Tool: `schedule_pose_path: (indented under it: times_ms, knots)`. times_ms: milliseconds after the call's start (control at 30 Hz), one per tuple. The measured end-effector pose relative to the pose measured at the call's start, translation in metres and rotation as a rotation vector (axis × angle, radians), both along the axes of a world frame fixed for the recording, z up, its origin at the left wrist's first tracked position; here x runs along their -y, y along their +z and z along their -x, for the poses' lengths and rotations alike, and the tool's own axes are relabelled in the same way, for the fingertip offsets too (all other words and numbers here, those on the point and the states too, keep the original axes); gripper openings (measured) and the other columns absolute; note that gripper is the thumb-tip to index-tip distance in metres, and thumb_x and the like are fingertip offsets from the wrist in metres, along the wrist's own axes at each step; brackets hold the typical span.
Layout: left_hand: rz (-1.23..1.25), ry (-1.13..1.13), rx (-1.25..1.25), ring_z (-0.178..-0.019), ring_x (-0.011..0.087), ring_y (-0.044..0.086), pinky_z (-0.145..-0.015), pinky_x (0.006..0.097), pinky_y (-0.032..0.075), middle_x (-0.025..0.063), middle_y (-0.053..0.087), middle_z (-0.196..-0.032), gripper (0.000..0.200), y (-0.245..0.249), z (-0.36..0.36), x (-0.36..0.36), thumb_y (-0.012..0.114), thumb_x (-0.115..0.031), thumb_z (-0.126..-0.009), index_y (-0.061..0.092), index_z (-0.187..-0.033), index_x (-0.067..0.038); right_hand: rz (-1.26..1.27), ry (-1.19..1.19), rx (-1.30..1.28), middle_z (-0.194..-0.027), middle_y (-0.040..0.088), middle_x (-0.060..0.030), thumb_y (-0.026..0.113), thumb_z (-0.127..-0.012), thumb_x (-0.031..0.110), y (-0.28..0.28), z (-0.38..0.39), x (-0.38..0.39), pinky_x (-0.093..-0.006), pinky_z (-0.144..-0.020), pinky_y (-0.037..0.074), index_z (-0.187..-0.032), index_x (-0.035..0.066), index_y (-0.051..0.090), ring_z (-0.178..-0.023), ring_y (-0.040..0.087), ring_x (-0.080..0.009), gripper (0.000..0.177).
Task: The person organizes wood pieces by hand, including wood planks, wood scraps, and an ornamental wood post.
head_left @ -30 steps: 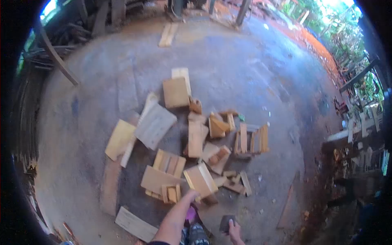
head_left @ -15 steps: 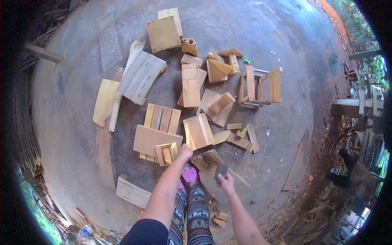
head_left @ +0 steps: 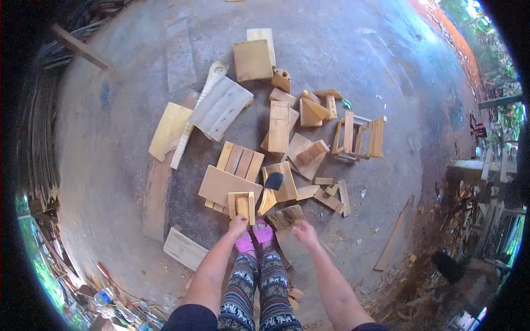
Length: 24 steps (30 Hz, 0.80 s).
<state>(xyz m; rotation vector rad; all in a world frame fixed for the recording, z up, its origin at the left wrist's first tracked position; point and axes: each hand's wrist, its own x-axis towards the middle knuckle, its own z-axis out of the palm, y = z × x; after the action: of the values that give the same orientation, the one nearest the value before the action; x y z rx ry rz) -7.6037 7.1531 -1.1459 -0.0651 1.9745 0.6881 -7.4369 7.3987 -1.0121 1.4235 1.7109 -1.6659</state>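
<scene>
Left hand (head_left: 238, 223) was closed on the near end of a small wooden frame (head_left: 242, 203) lying on the concrete floor (head_left: 353, 60); it was judged light, stiff, splintery, best gripped by its side rails; right hand (head_left: 305, 233) was held loosely open, empty.

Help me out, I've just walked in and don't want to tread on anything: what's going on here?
A person stands over cut wooden pieces scattered on a concrete floor. Their left hand reaches down to the near end of a small channel-shaped wooden piece; whether it grips it is unclear. Their right hand hangs open and empty above a worn board by their pink shoes. A dark pad lies on a panel in the pile.
</scene>
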Motion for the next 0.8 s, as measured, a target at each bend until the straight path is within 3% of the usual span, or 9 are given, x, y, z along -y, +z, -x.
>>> schedule_pose_path:
  times_ms: [100,267,367,400,533,567,633,700,800]
  knots:
    - [0.046,-0.090,-0.124,-0.092,0.0373,0.061,-0.080,0.0433,0.048,0.0205,0.064,-0.094,0.030,0.115,0.011,0.006,0.055,-0.026,-0.076,0.066,-0.097,-0.007,-0.189,0.351,0.114,-0.070,0.066,-0.0085,0.062,-0.079,0.014,0.005,-0.050,0.026,-0.0307,-0.059,0.051,-0.111,0.004,0.061,-0.063,0.064,-0.0155,0.033]
    - [0.121,0.019,-0.176,-0.095,0.0373,0.060,-0.084,0.0445,0.046,0.0202,0.063,-0.102,0.033,0.171,-0.024,0.063,0.056,-0.033,-0.079,0.066,-0.099,-0.008,-0.186,0.695,0.180,-0.078,0.067,-0.0111,0.060,-0.081,0.014,0.018,-0.114,0.047,-0.0329,-0.061,0.052,-0.111,0.004,0.062,-0.065,0.065,-0.0172,0.032]
    - [-0.026,-0.046,-0.158,-0.095,0.0357,0.061,-0.082,0.0445,0.047,0.0191,0.064,-0.100,0.040,0.191,-0.054,0.099,0.056,-0.042,-0.081,0.065,-0.101,-0.008,-0.017,0.501,0.162,-0.077,0.065,-0.0120,0.058,-0.084,0.011,0.059,-0.136,0.042,-0.0301,-0.058,0.052,-0.110,0.001,0.061,-0.067,0.064,-0.0172,0.027]
    - [0.002,0.063,0.016,-0.094,0.0349,0.062,-0.081,0.0435,0.047,0.0195,0.064,-0.099,0.036,0.224,-0.059,0.105,0.055,-0.036,-0.080,0.065,-0.101,-0.008,0.069,0.496,0.183,-0.077,0.064,-0.0115,0.057,-0.086,0.011,0.091,-0.118,0.038,-0.0290,-0.057,0.052,-0.111,0.000,0.060,-0.068,0.063,-0.0173,0.028]
    - [0.139,0.335,-0.031,-0.095,0.0348,0.062,-0.083,0.0428,0.047,0.0201,0.064,-0.099,0.031,0.285,-0.116,0.146,0.051,-0.023,-0.077,0.065,-0.101,-0.008,0.217,0.391,0.130,-0.078,0.061,-0.0097,0.056,-0.087,0.013,0.147,-0.094,0.023,-0.0283,-0.055,0.051,-0.119,-0.002,0.052,-0.068,0.063,-0.0181,0.035]
    - [0.179,0.280,-0.084,-0.096,0.0350,0.061,-0.083,0.0425,0.047,0.0205,0.064,-0.100,0.032,0.289,-0.132,0.158,0.052,-0.022,-0.077,0.065,-0.102,-0.007,0.228,0.333,0.129,-0.078,0.061,-0.0093,0.055,-0.088,0.014,0.156,-0.089,0.017,-0.0283,-0.054,0.051,-0.121,-0.001,0.049,-0.068,0.063,-0.0184,0.037]
    - [0.226,0.258,-0.150,-0.098,0.0352,0.060,-0.084,0.0422,0.047,0.0208,0.063,-0.101,0.033,0.312,-0.146,0.169,0.052,-0.022,-0.077,0.065,-0.103,-0.006,0.213,0.394,0.168,-0.080,0.061,-0.0095,0.054,-0.088,0.015,0.174,-0.085,0.002,-0.0286,-0.054,0.051,-0.121,0.001,0.050,-0.068,0.063,-0.0186,0.035]
    - [0.225,0.434,0.034,-0.100,0.0362,0.059,-0.086,0.0417,0.046,0.0209,0.063,-0.102,0.037,0.365,-0.142,0.166,0.055,-0.020,-0.075,0.063,-0.108,-0.004,0.198,0.445,0.220,-0.081,0.061,-0.0097,0.054,-0.089,0.015,0.173,-0.085,-0.021,-0.0289,-0.054,0.051,-0.120,0.002,0.050,-0.067,0.063,-0.0188,0.033]
    - [0.191,0.598,0.024,-0.092,0.0316,0.063,-0.076,0.0400,0.050,0.0190,0.065,-0.099,0.040,0.353,-0.175,0.190,0.057,-0.017,-0.075,0.061,-0.112,-0.003,0.117,0.527,0.300,-0.081,0.061,-0.0100,0.053,-0.090,0.016,0.169,-0.086,-0.051,-0.0296,-0.052,0.051,-0.116,0.004,0.051,-0.065,0.063,-0.0188,0.029]
